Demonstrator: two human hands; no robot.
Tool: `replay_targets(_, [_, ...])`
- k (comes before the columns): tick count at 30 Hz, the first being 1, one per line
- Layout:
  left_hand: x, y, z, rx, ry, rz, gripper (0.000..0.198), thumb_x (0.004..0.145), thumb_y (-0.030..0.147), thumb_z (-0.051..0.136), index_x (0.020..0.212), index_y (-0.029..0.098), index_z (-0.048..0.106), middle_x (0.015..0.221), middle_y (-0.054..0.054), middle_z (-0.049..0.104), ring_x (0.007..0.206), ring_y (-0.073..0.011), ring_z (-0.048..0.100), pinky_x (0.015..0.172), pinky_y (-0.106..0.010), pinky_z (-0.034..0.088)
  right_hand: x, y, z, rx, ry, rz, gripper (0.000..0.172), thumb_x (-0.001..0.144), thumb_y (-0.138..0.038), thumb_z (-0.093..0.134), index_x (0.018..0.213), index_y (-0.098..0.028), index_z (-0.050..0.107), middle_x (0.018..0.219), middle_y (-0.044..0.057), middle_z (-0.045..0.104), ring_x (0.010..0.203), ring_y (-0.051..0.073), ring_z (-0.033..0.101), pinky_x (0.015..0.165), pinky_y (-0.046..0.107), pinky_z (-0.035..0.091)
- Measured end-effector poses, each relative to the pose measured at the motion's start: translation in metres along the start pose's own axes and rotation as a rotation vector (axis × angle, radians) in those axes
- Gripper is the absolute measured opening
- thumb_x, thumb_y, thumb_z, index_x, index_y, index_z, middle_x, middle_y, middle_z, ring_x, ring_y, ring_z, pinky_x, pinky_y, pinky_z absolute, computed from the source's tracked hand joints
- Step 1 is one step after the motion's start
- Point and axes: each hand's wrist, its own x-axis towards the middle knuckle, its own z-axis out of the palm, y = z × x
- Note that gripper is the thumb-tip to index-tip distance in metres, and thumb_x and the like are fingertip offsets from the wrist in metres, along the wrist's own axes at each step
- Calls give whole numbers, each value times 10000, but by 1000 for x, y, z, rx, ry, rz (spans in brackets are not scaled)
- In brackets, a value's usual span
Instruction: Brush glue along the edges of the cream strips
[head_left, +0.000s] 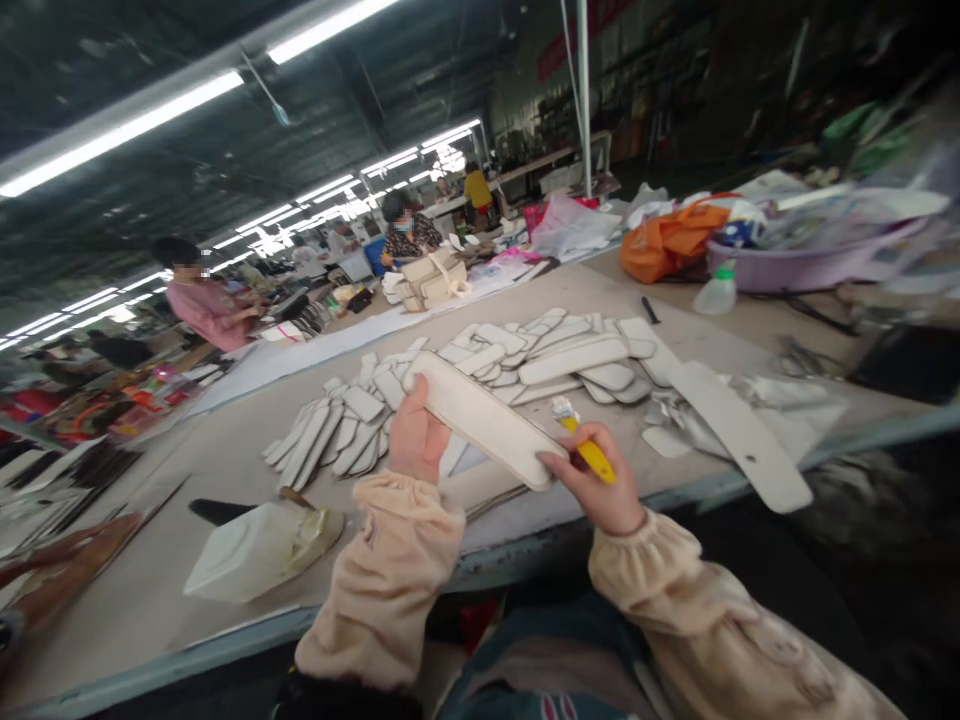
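Note:
A long cream strip with rounded ends (pixel 484 418) slants between my hands above the table. My left hand (pixel 418 435) holds its upper left end, thumb on top. At the lower right end, my right hand (pixel 604 480) pinches the strip and also holds a brush with a yellow handle (pixel 595 458), bristles pointing up and left. Behind them lies a wide pile of similar pale pieces (pixel 574 358). More long strips (pixel 487 487) lie on the table under the held one.
A cut white plastic container (pixel 259 550) sits at the left front. On the right are a long pale board (pixel 731 430), an orange bag (pixel 667 240) and a purple basin (pixel 825 262). Another person's hand (pixel 97 550) is at far left; people work further back.

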Motion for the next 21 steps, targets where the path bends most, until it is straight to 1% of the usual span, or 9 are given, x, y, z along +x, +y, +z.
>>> replay_targets(3, [6,-1,-2,-34,21,3,211,959,218,486,1024,144,672,877,-50,750,919,-149,703,907,-298,553,3,-2,-1,52,-50,-5,427,692,-363,790,905,-250,438,712,-68,545,521,87,485,496,217,444])
replay_targets(7, [7,-4,-7,-44,61,22,210,955,219,484,970,150,682,870,-52,752,943,-176,701,858,-297,577,5,-1,0,78,-35,-15,399,711,-332,778,900,-256,435,684,-81,476,527,84,452,509,215,419])
replay_targets(10, [7,-7,-11,-33,91,39,203,949,230,498,945,156,686,909,-55,751,984,-181,690,853,-294,577,5,0,0,48,-15,-20,391,714,-336,774,893,-256,436,691,-78,478,533,87,454,522,223,413])
replay_targets(13, [11,-10,-12,-20,104,31,221,960,228,477,932,160,685,926,-47,749,988,-170,685,870,-304,571,7,0,1,7,-13,-10,382,720,-352,762,891,-257,434,685,-74,483,533,97,456,528,237,411])
replay_targets(16, [13,-11,-14,-25,141,-1,208,951,233,495,889,210,692,948,-25,746,986,-148,681,874,-261,559,9,-3,1,-30,-28,14,372,729,-383,744,889,-261,431,673,-64,481,532,120,465,530,269,418])
replay_targets(18, [9,-11,-14,-31,161,-5,192,935,233,521,848,230,693,950,-32,743,975,-150,682,856,-238,554,6,-7,0,-39,-37,11,356,738,-402,730,885,-266,435,662,-53,477,540,144,474,534,297,428])
replay_targets(19, [5,-11,-14,-34,164,8,184,925,225,532,831,224,691,938,-47,741,958,-161,686,843,-245,556,4,-8,-1,-29,-42,-4,351,732,-399,734,867,-268,438,660,-43,478,547,156,477,532,308,427])
replay_targets(21, [0,-13,-15,-45,162,43,129,890,192,564,837,181,681,886,-81,734,898,-186,698,807,-278,566,2,-4,-4,-107,5,-23,357,695,-438,751,844,-270,473,674,-28,493,545,163,480,514,315,427])
